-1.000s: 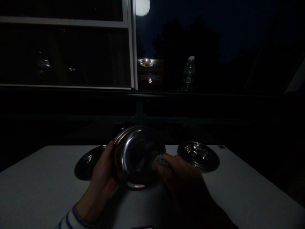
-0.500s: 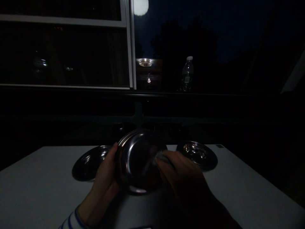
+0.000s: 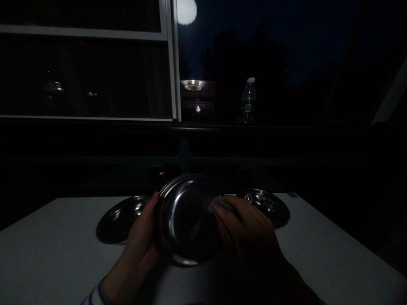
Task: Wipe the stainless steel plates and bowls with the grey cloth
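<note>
A shiny steel plate (image 3: pixel 186 220) stands tilted on edge on the white table (image 3: pixel 47 254), its inside facing me. My left hand (image 3: pixel 141 241) grips the plate's left rim, fingers closed round it. My right hand (image 3: pixel 246 235) is closed on a small grey cloth (image 3: pixel 218 203) and presses it against the plate's upper right inside. The light is very dim.
Two more steel plates lie flat on the table, one to the left (image 3: pixel 119 218) and one to the right (image 3: pixel 267 205). A plastic water bottle (image 3: pixel 248 101) stands on the dark ledge behind. A window frame (image 3: pixel 173 63) rises at the back left.
My right hand with the cloth has slid up along the plate's right side. The plate and my left hand have shifted slightly right.
</note>
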A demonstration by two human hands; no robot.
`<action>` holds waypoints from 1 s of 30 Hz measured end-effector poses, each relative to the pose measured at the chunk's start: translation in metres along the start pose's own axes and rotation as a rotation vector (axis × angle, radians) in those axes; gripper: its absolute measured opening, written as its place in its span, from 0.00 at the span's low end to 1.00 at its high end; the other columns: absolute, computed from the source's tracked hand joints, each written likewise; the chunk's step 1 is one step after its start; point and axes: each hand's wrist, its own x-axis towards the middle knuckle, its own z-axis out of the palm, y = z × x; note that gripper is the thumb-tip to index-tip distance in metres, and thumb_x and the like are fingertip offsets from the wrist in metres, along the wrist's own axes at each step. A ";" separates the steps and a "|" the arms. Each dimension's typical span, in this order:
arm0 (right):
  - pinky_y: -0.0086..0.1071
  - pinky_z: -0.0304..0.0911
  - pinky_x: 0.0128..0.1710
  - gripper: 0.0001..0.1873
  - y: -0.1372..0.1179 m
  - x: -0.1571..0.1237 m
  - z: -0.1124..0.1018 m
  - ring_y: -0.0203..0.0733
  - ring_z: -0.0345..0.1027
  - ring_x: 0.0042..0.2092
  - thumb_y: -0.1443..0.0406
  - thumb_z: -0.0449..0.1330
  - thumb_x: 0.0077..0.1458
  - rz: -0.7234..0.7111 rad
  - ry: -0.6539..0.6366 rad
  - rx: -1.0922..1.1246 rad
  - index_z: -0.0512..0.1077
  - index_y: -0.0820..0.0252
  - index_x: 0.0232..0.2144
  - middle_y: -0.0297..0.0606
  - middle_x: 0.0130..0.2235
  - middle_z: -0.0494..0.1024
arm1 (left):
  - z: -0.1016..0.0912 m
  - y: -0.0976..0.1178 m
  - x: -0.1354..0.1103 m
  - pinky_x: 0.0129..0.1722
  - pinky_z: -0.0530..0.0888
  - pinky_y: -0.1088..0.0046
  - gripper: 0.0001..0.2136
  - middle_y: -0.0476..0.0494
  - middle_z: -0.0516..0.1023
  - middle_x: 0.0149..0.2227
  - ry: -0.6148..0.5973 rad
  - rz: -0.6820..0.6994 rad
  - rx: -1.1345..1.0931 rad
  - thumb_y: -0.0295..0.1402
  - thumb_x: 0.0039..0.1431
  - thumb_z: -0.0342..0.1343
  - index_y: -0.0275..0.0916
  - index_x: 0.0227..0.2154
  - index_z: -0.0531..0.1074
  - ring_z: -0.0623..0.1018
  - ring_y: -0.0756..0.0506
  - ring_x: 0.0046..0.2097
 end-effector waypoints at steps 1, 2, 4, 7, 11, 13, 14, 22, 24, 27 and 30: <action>0.29 0.56 0.30 0.10 -0.001 0.000 0.002 0.37 0.64 0.34 0.71 0.52 0.56 0.010 0.012 -0.009 0.71 0.61 0.37 0.40 0.36 0.74 | 0.000 -0.002 0.000 0.22 0.75 0.76 0.09 0.48 0.78 0.20 -0.004 -0.003 0.008 0.31 0.58 0.49 0.35 0.27 0.74 0.76 0.50 0.19; 0.30 0.56 0.30 0.10 -0.004 -0.001 0.003 0.37 0.64 0.34 0.71 0.51 0.55 0.007 0.025 0.001 0.71 0.62 0.37 0.40 0.36 0.74 | 0.000 -0.004 0.000 0.22 0.75 0.76 0.09 0.48 0.78 0.21 -0.001 0.001 0.014 0.31 0.57 0.50 0.35 0.27 0.74 0.76 0.50 0.20; 0.31 0.55 0.29 0.10 -0.012 -0.002 0.007 0.38 0.63 0.33 0.71 0.50 0.56 -0.026 0.030 0.048 0.70 0.62 0.37 0.39 0.36 0.74 | 0.000 -0.008 0.000 0.23 0.75 0.75 0.08 0.47 0.78 0.21 0.016 0.001 0.040 0.31 0.57 0.51 0.35 0.27 0.73 0.76 0.49 0.21; 0.31 0.53 0.27 0.10 -0.023 -0.003 0.010 0.37 0.61 0.30 0.70 0.48 0.57 -0.096 -0.011 0.143 0.69 0.60 0.36 0.37 0.35 0.74 | 0.000 -0.010 0.000 0.25 0.76 0.73 0.08 0.46 0.78 0.22 0.028 0.006 0.068 0.32 0.56 0.51 0.35 0.27 0.74 0.78 0.48 0.23; 0.32 0.53 0.29 0.08 -0.024 -0.003 0.011 0.38 0.61 0.33 0.69 0.50 0.57 -0.057 0.027 0.116 0.69 0.61 0.37 0.38 0.36 0.73 | 0.001 -0.011 -0.001 0.24 0.75 0.75 0.07 0.46 0.79 0.24 0.019 0.027 0.066 0.32 0.56 0.52 0.36 0.28 0.74 0.78 0.48 0.25; 0.32 0.52 0.28 0.08 -0.023 -0.004 0.012 0.38 0.61 0.32 0.68 0.50 0.57 -0.049 0.017 0.114 0.69 0.61 0.36 0.37 0.35 0.73 | 0.001 -0.012 -0.001 0.23 0.74 0.76 0.07 0.46 0.79 0.24 0.033 0.017 0.081 0.33 0.55 0.53 0.36 0.28 0.74 0.78 0.48 0.24; 0.32 0.51 0.27 0.08 -0.023 -0.004 0.013 0.37 0.60 0.30 0.69 0.50 0.57 -0.061 -0.004 0.138 0.69 0.60 0.34 0.36 0.33 0.73 | 0.001 -0.012 -0.001 0.24 0.75 0.75 0.07 0.46 0.79 0.24 0.038 0.014 0.084 0.33 0.55 0.53 0.36 0.28 0.74 0.78 0.48 0.24; 0.32 0.52 0.28 0.09 -0.020 -0.004 0.018 0.38 0.61 0.33 0.67 0.49 0.58 -0.025 0.008 0.199 0.68 0.59 0.38 0.37 0.37 0.74 | 0.000 -0.016 0.000 0.23 0.74 0.74 0.08 0.48 0.78 0.21 0.027 -0.004 0.098 0.32 0.55 0.53 0.36 0.25 0.73 0.77 0.48 0.22; 0.32 0.52 0.27 0.09 -0.021 -0.004 0.018 0.37 0.61 0.31 0.66 0.49 0.58 -0.092 -0.028 0.263 0.69 0.58 0.36 0.35 0.35 0.74 | 0.000 -0.018 -0.001 0.22 0.74 0.75 0.08 0.48 0.77 0.20 0.029 -0.005 0.099 0.32 0.55 0.53 0.36 0.25 0.73 0.76 0.49 0.22; 0.34 0.55 0.34 0.09 -0.020 -0.003 0.019 0.40 0.62 0.37 0.65 0.50 0.58 -0.026 0.007 0.246 0.69 0.57 0.38 0.36 0.38 0.74 | -0.001 -0.023 -0.001 0.22 0.73 0.75 0.07 0.47 0.77 0.20 -0.026 -0.048 0.114 0.33 0.53 0.55 0.36 0.24 0.73 0.77 0.48 0.22; 0.37 0.55 0.39 0.11 -0.020 -0.004 0.021 0.42 0.62 0.42 0.63 0.51 0.57 0.021 0.029 0.256 0.69 0.57 0.40 0.36 0.41 0.74 | -0.003 -0.026 -0.001 0.23 0.74 0.74 0.08 0.46 0.78 0.21 -0.057 -0.085 0.132 0.35 0.52 0.56 0.36 0.25 0.73 0.77 0.47 0.23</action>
